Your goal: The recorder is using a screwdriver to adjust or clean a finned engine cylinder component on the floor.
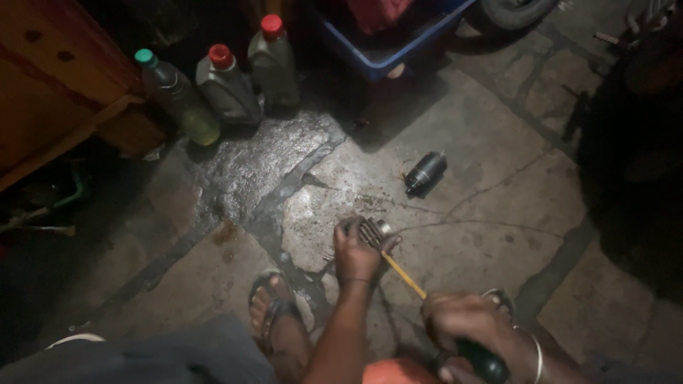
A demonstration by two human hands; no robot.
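A: From the head camera, the left hand (358, 254) is clamped over a small ribbed metal part (373, 231) and presses it against the stone floor (469, 235). Its fingers are closed round the part, gripping it.

B: And the other one?

A: The right hand (466, 323) is wrapped shut round the dark handle of a screwdriver (409, 279). The yellow shaft runs up to the part, and the tip seems to meet it just under the left thumb. I can't make out the exact contact point; it's dim there.

B: That's my worry. I'd judge that if the tip slips off the metal, it goes straight into the holding hand, because the fingers sit right beside it.

A: The floor doesn't help. It looks wet or oily in a dark patch near the three bottles (224, 85), and that sheen reaches toward the part, so the part could skid under pressure.

B: A sandalled foot (274, 306) is close to the left wrist too. A slipped tool could reach the bare toes.

A: The dark cylinder (425, 173) lies loose further out, well apart from both hands. It could roll away if knocked.
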